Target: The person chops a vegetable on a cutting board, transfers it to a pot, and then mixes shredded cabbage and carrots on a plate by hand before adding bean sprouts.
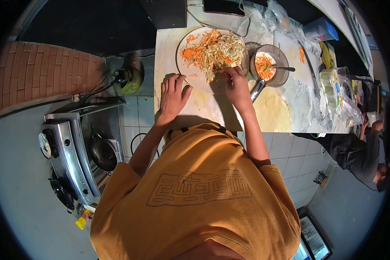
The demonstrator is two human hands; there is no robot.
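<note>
A large round plate (201,86) lies on the worktop, bearing shredded carrot (194,55) on its left and pale bean sprouts (230,47) on its right, partly mixed. My left hand (173,97) lies on the worktop at the plate's lower left rim, fingers stretched out and holding nothing. Over the plate's lower right part, my right hand (238,89) has its fingers drawn together at the edge of the sprouts; whatever is between the fingertips is too small to make out. Right of this hand stands a see-through pan (282,77) with a dark handle, containing carrot shreds (264,65) and a spoon (284,68).
A phone (223,7) with a cable is at the worktop's back. Plastic bags, a blue-lidded tub (327,30) and a clear container (331,89) crowd the right side. At left are a gas stove (69,151), a wok (103,152) and a green gas cylinder (128,81). Another person (355,151) is at far right.
</note>
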